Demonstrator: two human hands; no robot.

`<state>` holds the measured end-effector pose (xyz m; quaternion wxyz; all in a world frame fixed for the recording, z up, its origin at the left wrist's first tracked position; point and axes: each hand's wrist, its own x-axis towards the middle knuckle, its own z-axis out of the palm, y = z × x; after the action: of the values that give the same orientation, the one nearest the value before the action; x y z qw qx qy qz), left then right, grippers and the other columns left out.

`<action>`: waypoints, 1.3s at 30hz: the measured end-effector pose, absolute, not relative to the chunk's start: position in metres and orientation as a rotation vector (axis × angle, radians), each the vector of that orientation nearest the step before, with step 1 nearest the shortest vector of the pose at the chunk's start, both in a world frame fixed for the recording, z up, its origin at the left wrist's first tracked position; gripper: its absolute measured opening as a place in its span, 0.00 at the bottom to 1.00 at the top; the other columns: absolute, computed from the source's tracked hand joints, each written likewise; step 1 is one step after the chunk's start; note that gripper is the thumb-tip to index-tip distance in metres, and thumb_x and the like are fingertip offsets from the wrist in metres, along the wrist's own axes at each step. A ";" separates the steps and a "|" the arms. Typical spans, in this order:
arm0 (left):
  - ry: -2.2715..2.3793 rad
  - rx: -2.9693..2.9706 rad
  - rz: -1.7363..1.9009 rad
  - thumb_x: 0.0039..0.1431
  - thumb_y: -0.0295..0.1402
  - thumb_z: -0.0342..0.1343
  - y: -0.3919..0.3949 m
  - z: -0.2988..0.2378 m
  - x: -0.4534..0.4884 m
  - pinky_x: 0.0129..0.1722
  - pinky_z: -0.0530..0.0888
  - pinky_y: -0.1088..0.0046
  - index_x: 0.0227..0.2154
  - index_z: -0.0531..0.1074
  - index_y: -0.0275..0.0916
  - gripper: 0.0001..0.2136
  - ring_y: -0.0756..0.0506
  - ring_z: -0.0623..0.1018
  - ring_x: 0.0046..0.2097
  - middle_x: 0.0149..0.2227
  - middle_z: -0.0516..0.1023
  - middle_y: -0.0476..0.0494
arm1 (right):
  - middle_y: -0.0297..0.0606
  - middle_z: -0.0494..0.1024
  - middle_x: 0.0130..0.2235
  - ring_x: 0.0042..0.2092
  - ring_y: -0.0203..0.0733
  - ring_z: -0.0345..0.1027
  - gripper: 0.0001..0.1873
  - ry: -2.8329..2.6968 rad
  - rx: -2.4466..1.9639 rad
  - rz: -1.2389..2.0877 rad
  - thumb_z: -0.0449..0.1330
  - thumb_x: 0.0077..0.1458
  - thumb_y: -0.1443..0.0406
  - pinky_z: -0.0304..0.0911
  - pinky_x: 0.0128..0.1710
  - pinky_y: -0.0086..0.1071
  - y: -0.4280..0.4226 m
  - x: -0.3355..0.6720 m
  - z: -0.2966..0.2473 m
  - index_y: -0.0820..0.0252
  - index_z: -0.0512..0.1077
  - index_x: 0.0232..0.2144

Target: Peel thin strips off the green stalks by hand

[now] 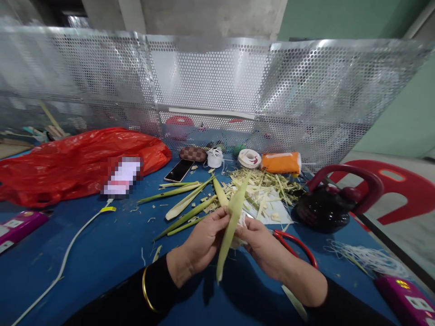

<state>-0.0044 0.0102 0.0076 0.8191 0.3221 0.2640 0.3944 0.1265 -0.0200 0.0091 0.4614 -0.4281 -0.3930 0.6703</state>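
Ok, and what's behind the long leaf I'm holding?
Behind the leaf, some white material shows beside your right hand, with a pile of plant scraps farther back. Whatever the leaf covers can't be seen.

2 hands (203, 237) holding pale-green leaf (231, 228), white bundle (241, 221) above blue table (102, 267); black kettle (319, 213) at right.

A dark kettle (319, 210) stands near a red chair (411, 197) and orange packet (281, 163).

Perforated metal screen (210, 68) behind blue table (105, 253), red chair (416, 190) alongside, green wall (340, 20).
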 end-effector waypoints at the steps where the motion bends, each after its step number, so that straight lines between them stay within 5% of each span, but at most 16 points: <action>1: 0.564 0.694 0.836 0.50 0.32 0.65 0.011 0.007 -0.005 0.38 0.72 0.74 0.41 0.77 0.37 0.14 0.48 0.77 0.35 0.38 0.79 0.42 | 0.34 0.75 0.28 0.30 0.36 0.66 0.17 -0.962 -1.050 1.650 0.69 0.44 0.55 0.61 0.33 0.29 -0.019 0.128 0.009 0.61 0.74 0.32; 7: 0.624 0.829 1.032 0.53 0.44 0.61 0.014 0.007 -0.007 0.44 0.72 0.72 0.42 0.76 0.38 0.18 0.44 0.75 0.47 0.45 0.78 0.40 | 0.35 0.74 0.28 0.32 0.40 0.66 0.09 -1.467 -1.272 1.037 0.59 0.50 0.59 0.60 0.34 0.32 -0.004 0.144 0.003 0.59 0.71 0.28; 11: 0.910 0.960 0.979 0.48 0.35 0.64 0.015 0.002 -0.007 0.33 0.73 0.74 0.38 0.77 0.35 0.14 0.45 0.77 0.38 0.38 0.80 0.40 | 0.33 0.71 0.23 0.28 0.39 0.63 0.06 -1.855 -1.485 0.701 0.53 0.50 0.66 0.55 0.28 0.29 -0.003 0.148 -0.004 0.57 0.67 0.22; 16: 1.048 0.887 0.981 0.51 0.35 0.58 0.019 0.002 -0.008 0.26 0.72 0.75 0.30 0.78 0.33 0.10 0.48 0.75 0.27 0.27 0.80 0.41 | 0.34 0.73 0.25 0.29 0.40 0.66 0.10 -1.820 -1.460 0.780 0.52 0.55 0.63 0.58 0.29 0.30 -0.001 0.147 -0.007 0.57 0.68 0.23; 20: 1.111 0.942 0.947 0.51 0.34 0.55 0.021 0.006 -0.009 0.23 0.71 0.74 0.25 0.77 0.34 0.10 0.48 0.75 0.23 0.23 0.79 0.41 | 0.38 0.75 0.30 0.32 0.43 0.68 0.15 -1.682 -1.475 0.649 0.50 0.60 0.56 0.61 0.31 0.34 -0.003 0.154 0.002 0.59 0.71 0.35; 25: 1.114 0.986 0.826 0.49 0.31 0.53 0.018 0.000 -0.005 0.21 0.69 0.76 0.19 0.75 0.35 0.09 0.49 0.74 0.21 0.21 0.77 0.43 | 0.40 0.73 0.37 0.36 0.44 0.68 0.18 -1.780 -1.279 0.263 0.45 0.62 0.66 0.64 0.35 0.38 -0.014 0.155 0.012 0.57 0.65 0.52; 30: 1.030 0.865 0.830 0.45 0.31 0.56 0.014 -0.002 -0.002 0.20 0.67 0.77 0.17 0.71 0.36 0.06 0.51 0.70 0.20 0.17 0.71 0.48 | 0.45 0.77 0.43 0.46 0.46 0.70 0.17 -2.091 -1.057 -0.083 0.48 0.60 0.73 0.64 0.47 0.42 -0.012 0.142 -0.005 0.59 0.69 0.48; 35: 1.064 0.726 0.995 0.44 0.30 0.57 0.023 0.005 -0.006 0.16 0.58 0.80 0.14 0.67 0.37 0.08 0.55 0.63 0.16 0.14 0.64 0.54 | 0.43 0.79 0.44 0.51 0.47 0.68 0.12 -2.241 -0.955 -0.188 0.51 0.62 0.72 0.63 0.49 0.42 -0.012 0.139 -0.014 0.57 0.74 0.40; 39: 1.063 0.708 1.074 0.49 0.30 0.54 0.034 0.014 -0.015 0.21 0.67 0.77 0.19 0.73 0.36 0.08 0.50 0.72 0.21 0.19 0.75 0.45 | 0.42 0.79 0.42 0.48 0.45 0.67 0.11 -2.402 -0.874 -0.091 0.52 0.63 0.70 0.63 0.46 0.39 -0.015 0.140 -0.015 0.59 0.74 0.40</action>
<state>-0.0152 0.0337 0.0137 0.6716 0.3143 0.4719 0.4770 0.1405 -0.0153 -0.0153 0.2878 -0.3272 -0.8994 -0.0342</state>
